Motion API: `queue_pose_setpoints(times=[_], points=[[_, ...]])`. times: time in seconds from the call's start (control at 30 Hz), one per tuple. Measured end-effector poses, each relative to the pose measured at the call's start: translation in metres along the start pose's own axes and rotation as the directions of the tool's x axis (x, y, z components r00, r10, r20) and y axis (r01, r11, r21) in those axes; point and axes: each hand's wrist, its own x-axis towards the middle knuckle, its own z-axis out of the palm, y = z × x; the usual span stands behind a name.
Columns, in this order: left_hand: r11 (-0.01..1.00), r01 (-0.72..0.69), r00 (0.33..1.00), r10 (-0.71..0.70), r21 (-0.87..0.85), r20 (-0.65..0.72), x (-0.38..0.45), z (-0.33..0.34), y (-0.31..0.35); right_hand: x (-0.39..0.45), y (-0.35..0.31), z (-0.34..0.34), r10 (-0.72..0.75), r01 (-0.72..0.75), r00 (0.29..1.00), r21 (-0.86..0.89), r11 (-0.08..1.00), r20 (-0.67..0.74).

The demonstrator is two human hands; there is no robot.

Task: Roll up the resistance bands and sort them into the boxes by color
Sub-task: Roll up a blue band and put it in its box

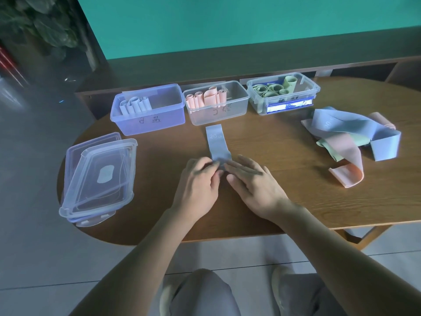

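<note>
While my left hand (pixel 200 179) pinches the near end of the blue resistance band (pixel 216 143), my right hand (pixel 252 179) presses it with straight fingers; the band stretches away from both hands toward the boxes (pixel 216 110).

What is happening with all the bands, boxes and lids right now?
blue band: flat on the table, near end being rolled
left hand: pinching the roll
right hand: fingers straight, pressing the roll
blue box: open, blue rolls inside
middle box: open, pink rolls inside
right box: open, green rolls inside
loose bands: unrolled, piled up
lids: off, stacked
</note>
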Motion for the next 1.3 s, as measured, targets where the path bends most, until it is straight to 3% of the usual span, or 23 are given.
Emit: queue_pose_setpoints(times=[0.17, 0.4, 0.6, 0.87, 1.03, 1.3], points=[[0.995, 0.009, 0.990, -0.023, 0.100, 0.141, 0.001, -0.001, 0.003, 0.005, -0.004, -0.002, 0.060, -0.058, 0.996, -0.027, 0.998, 0.065], [0.992, -0.012, 0.989, -0.007, 0.129, 0.150, 0.001, -0.003, 0.005, 0.013, -0.002, -0.005, 0.071, -0.072, 0.990, 0.005, 0.997, 0.118], [0.989, 0.088, 0.972, -0.111, 0.119, 0.206, 0.007, 0.001, 0.004, 0.011, -0.001, -0.007, 0.053, -0.055, 0.996, 0.022, 0.998, 0.077], [0.942, 0.256, 0.908, -0.312, 0.219, 0.281, 0.012, -0.005, 0.008, 0.016, -0.002, -0.003, 0.086, -0.078, 0.987, -0.066, 0.995, 0.137], [0.949, 0.241, 0.932, -0.285, 0.203, 0.224, 0.003, -0.013, 0.013, 0.019, 0.001, -0.004, 0.099, -0.088, 0.983, -0.079, 0.993, 0.155], [0.926, 0.253, 0.900, -0.332, 0.281, 0.282, 0.012, -0.009, 0.013, 0.022, 0.003, -0.008, 0.036, -0.028, 0.991, -0.058, 0.998, 0.131]])
